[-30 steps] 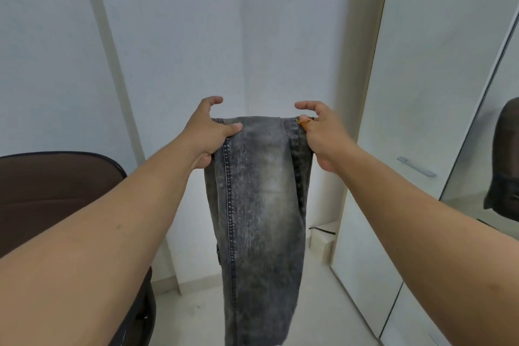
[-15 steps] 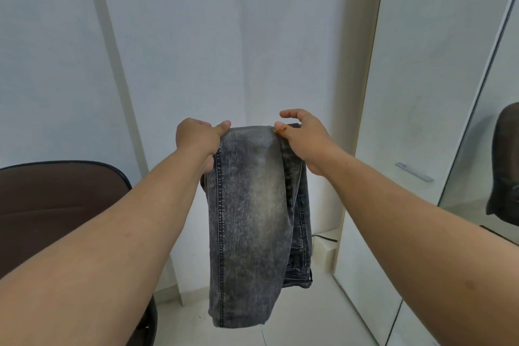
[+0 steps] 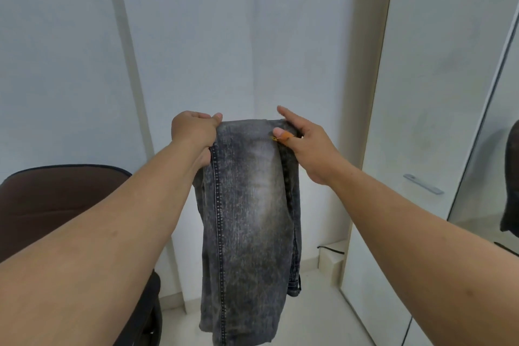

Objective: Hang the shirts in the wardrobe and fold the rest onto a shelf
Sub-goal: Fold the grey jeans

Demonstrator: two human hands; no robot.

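I hold the grey washed jeans (image 3: 247, 205) up in front of me, doubled over so the fold runs along the top and both layers hang toward the floor. My left hand (image 3: 193, 132) is clamped on the left end of that fold, fingers curled round the denim with the thumb on top. My right hand (image 3: 306, 143) pinches the right end between thumb and fingers, its index finger sticking out straight. The jeans hang to the right of the brown chair (image 3: 56, 199) and left of the white wardrobe door (image 3: 438, 93), clear of both.

Denim like this looks fairly heavy and soft, not slippery, so it should drape rather than hold a shape. I judge the best hold is at the two ends of the fold, where I have it; a single middle grip would let the layers slide apart. They belong folded on a shelf, which I cannot see from here.
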